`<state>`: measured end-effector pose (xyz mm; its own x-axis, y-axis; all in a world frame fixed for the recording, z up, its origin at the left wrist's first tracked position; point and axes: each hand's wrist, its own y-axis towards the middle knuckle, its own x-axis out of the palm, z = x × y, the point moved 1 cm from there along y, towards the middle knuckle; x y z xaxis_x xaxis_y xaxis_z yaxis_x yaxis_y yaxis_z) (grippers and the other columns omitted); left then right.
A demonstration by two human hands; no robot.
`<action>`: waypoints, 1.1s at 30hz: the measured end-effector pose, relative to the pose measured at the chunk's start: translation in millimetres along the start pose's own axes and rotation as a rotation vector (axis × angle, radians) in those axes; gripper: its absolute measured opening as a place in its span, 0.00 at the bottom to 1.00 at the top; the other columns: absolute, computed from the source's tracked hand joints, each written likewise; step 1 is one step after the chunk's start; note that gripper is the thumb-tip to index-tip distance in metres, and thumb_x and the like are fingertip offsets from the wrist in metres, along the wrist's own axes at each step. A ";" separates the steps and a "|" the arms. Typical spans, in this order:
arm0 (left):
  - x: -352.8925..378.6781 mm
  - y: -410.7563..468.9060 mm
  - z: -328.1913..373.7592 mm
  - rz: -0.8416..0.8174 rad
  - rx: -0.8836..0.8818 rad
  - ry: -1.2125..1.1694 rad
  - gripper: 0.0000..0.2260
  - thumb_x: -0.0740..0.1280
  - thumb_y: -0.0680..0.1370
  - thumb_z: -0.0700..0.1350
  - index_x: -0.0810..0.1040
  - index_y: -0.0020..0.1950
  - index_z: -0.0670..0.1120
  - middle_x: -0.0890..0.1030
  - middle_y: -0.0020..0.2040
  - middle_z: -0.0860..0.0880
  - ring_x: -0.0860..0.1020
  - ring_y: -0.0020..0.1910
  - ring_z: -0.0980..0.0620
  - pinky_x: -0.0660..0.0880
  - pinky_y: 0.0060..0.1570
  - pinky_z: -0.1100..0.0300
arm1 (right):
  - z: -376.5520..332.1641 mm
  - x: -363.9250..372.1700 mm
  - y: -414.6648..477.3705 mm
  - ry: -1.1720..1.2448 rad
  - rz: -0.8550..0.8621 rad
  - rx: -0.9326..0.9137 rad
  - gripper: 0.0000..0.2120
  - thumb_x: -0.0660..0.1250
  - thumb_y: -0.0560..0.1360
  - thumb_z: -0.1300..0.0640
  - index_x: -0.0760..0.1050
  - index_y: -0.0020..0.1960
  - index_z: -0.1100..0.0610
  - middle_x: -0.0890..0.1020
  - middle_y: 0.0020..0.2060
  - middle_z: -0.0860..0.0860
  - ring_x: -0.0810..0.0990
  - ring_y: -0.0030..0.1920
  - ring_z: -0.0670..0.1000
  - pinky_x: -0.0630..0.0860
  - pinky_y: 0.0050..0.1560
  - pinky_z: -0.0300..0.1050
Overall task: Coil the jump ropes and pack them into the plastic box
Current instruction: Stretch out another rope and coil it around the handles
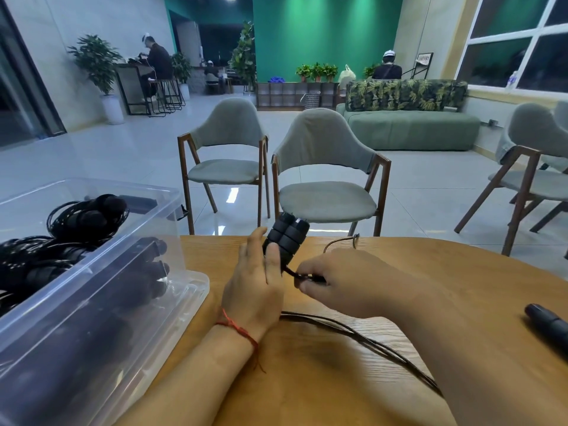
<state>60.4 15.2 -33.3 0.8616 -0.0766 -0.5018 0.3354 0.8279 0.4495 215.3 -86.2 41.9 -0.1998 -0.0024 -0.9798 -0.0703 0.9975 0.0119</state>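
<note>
Left hand (253,290), a red string (238,329) at its wrist, is wrapped around two black rope handles (285,233) held side by side and pointing away, the fingers closed on their near ends. Right hand (341,279), just right of it, pinches the black cord (296,274) where it leaves the handles. Loose cord runs (368,336) lie on the wooden bench (461,287) beneath both forearms, trailing toward the near right. At the near right edge lies another dark handle (548,325), well apart from the hands. On the left of the bench stands the clear plastic box (101,290), open-topped, holding several coiled black ropes (87,218). Beyond the bench, two grey chairs (322,176) stand on the tiled floor (123,155); farther off, a green sofa (408,129).
</note>
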 end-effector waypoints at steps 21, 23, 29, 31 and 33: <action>-8.7 -16.6 22.0 -0.453 0.396 0.093 0.28 0.67 0.77 0.69 0.64 0.74 0.64 0.81 0.50 0.61 0.81 0.46 0.60 0.81 0.46 0.55 | 24.3 -34.7 -8.7 0.398 0.245 0.111 0.13 0.80 0.69 0.35 0.85 0.41 0.43 0.85 0.38 0.43 0.83 0.40 0.45 0.80 0.41 0.46; -7.1 -16.8 23.0 -0.416 0.437 0.093 0.41 0.74 0.73 0.70 0.60 0.79 0.60 0.84 0.53 0.58 0.84 0.46 0.57 0.82 0.45 0.57 | 28.4 -34.2 -9.8 0.498 0.182 0.119 0.14 0.82 0.68 0.36 0.85 0.41 0.45 0.85 0.37 0.46 0.83 0.39 0.45 0.81 0.42 0.46; -6.2 -16.5 20.2 -0.400 0.644 -0.037 0.43 0.78 0.75 0.56 0.57 0.82 0.54 0.85 0.56 0.53 0.84 0.45 0.57 0.82 0.40 0.61 | 35.3 -29.7 -11.9 0.748 -0.063 0.204 0.17 0.83 0.69 0.41 0.84 0.45 0.53 0.84 0.37 0.52 0.82 0.39 0.48 0.78 0.43 0.47; -6.6 -18.4 20.9 -0.403 0.699 -0.069 0.42 0.78 0.75 0.55 0.57 0.82 0.52 0.85 0.57 0.51 0.84 0.45 0.55 0.82 0.40 0.59 | 39.9 -25.2 -11.1 0.873 -0.148 0.214 0.16 0.83 0.71 0.45 0.83 0.49 0.54 0.86 0.44 0.59 0.85 0.45 0.56 0.78 0.50 0.54; -6.2 -19.8 20.1 -0.400 0.731 -0.099 0.42 0.77 0.75 0.54 0.59 0.82 0.51 0.85 0.56 0.50 0.84 0.45 0.53 0.82 0.40 0.56 | 43.1 -20.8 -11.5 1.006 -0.222 0.198 0.15 0.83 0.73 0.49 0.82 0.50 0.54 0.85 0.50 0.65 0.84 0.50 0.63 0.76 0.54 0.59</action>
<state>56.1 -11.8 -24.3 0.6431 -0.3647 -0.6734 0.7559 0.1615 0.6344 262.4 -94.5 53.6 -0.9286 -0.1543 -0.3375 -0.0619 0.9611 -0.2693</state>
